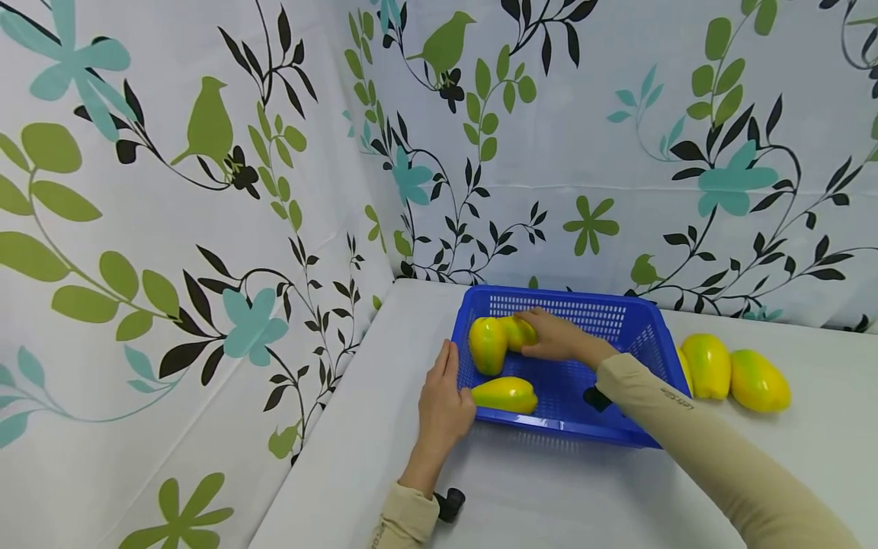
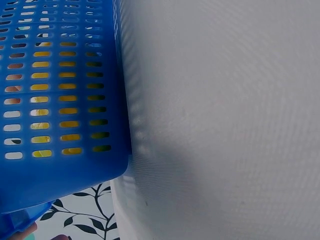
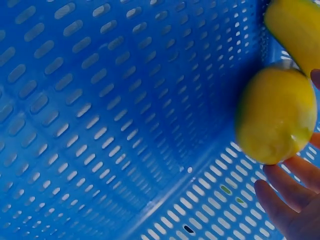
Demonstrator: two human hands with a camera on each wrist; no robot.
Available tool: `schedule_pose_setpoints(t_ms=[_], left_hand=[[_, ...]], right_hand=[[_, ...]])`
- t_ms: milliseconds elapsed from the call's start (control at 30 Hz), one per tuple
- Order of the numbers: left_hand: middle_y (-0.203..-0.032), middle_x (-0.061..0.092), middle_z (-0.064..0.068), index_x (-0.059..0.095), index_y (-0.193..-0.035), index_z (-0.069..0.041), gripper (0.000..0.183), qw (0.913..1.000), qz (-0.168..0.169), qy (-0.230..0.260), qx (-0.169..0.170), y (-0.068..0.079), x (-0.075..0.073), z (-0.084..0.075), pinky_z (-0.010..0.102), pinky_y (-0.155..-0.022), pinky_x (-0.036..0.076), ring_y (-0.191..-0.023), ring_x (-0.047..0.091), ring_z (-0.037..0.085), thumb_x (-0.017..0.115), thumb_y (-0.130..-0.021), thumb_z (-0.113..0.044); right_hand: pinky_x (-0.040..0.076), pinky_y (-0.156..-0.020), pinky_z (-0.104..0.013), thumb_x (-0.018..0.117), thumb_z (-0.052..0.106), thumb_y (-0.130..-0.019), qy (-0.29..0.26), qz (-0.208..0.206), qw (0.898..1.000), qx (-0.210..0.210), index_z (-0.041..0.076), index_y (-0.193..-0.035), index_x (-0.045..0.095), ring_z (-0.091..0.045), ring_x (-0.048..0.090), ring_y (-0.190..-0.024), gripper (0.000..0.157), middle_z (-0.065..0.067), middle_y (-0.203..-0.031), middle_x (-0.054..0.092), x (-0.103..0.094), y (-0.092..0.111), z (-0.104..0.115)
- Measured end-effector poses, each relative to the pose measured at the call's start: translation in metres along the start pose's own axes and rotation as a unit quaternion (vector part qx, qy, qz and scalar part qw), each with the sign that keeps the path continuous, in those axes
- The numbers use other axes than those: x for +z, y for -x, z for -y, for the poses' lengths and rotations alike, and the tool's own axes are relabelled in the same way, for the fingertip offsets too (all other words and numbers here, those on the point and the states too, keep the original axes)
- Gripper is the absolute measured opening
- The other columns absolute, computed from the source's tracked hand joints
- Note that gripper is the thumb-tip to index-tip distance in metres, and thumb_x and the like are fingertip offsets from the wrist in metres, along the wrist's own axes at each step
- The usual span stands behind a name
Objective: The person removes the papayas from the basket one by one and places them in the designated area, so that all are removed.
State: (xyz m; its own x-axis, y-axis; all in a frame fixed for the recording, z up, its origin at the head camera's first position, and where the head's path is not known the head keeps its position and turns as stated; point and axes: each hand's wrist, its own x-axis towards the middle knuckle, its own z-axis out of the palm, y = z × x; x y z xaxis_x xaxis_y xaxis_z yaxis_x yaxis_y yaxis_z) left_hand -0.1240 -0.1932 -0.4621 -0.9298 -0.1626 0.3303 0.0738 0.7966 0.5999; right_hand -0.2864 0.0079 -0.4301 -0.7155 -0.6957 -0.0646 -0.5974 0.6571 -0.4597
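Note:
A blue plastic basket (image 1: 569,431) with slotted walls holds several glossy yellow fruits with green streaks. My right hand (image 1: 549,334) reaches inside and grips one fruit (image 1: 519,334) near the back left. In the right wrist view its fingers (image 3: 292,187) lie along the underside of that fruit (image 3: 275,115). Another upright fruit (image 1: 488,345) stands by the left wall, and a third fruit (image 1: 506,395) lies at the front left corner. My left hand (image 1: 444,404) holds the basket's left rim near that corner. The left wrist view shows mostly the slotted side wall (image 2: 55,100).
Outside the basket, to its right, more yellow fruits (image 1: 706,366) lie on the white table (image 1: 357,457), one partly hidden behind the basket rim. A patterned cloth (image 1: 521,152) with leaves and birds hangs along the back and left side.

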Motion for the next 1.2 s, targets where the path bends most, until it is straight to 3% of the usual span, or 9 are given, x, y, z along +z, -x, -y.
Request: schedule_pose_setpoints(t_ms=[367, 700, 967, 1200], left_hand=[[-0.157, 0.033, 0.015, 0.037, -0.150, 0.003, 0.068, 1.0000, -0.001, 0.005, 0.003, 0.000, 0.002, -0.002, 0.052, -0.107, 0.040, -0.135, 0.043, 0.035, 0.050, -0.083, -0.002], [-0.157, 0.033, 0.015, 0.037, -0.150, 0.003, 0.068, 1.0000, -0.004, -0.004, 0.002, 0.000, 0.001, -0.001, 0.052, -0.106, 0.041, -0.134, 0.044, 0.035, 0.050, -0.083, -0.003], [-0.159, 0.031, 0.012, 0.035, -0.151, 0.000, 0.070, 0.9999, 0.003, -0.013, -0.005, -0.001, 0.002, -0.002, 0.048, -0.108, 0.039, -0.136, 0.043, 0.032, 0.052, -0.083, -0.005], [-0.157, 0.033, 0.014, 0.037, -0.150, 0.002, 0.069, 0.9999, -0.005, -0.010, 0.000, 0.001, 0.002, -0.001, 0.051, -0.106, 0.041, -0.134, 0.044, 0.035, 0.052, -0.082, -0.002]], right_hand=[[0.048, -0.096, -0.053, 0.069, 0.024, -0.089, 0.010, 0.001, 1.000, 0.000, 0.001, -0.147, 0.041, -0.031, 0.056, -0.106, 0.068, -0.023, -0.134, 0.050, 0.006, -0.005, 0.001], [0.051, -0.090, -0.050, 0.073, 0.025, -0.088, 0.032, -0.018, 0.999, -0.017, 0.001, -0.143, 0.046, -0.028, 0.058, -0.097, 0.066, -0.019, -0.124, 0.056, 0.009, -0.009, -0.001], [0.051, -0.091, -0.050, 0.073, 0.029, -0.089, 0.053, -0.017, 0.998, -0.003, 0.006, -0.143, 0.047, -0.027, 0.057, -0.099, 0.064, -0.016, -0.124, 0.056, 0.005, -0.007, -0.006], [0.051, -0.089, -0.052, 0.071, 0.032, -0.089, 0.070, -0.018, 0.997, -0.002, 0.007, -0.144, 0.046, -0.028, 0.059, -0.100, 0.065, -0.018, -0.129, 0.056, -0.003, 0.003, -0.003]])
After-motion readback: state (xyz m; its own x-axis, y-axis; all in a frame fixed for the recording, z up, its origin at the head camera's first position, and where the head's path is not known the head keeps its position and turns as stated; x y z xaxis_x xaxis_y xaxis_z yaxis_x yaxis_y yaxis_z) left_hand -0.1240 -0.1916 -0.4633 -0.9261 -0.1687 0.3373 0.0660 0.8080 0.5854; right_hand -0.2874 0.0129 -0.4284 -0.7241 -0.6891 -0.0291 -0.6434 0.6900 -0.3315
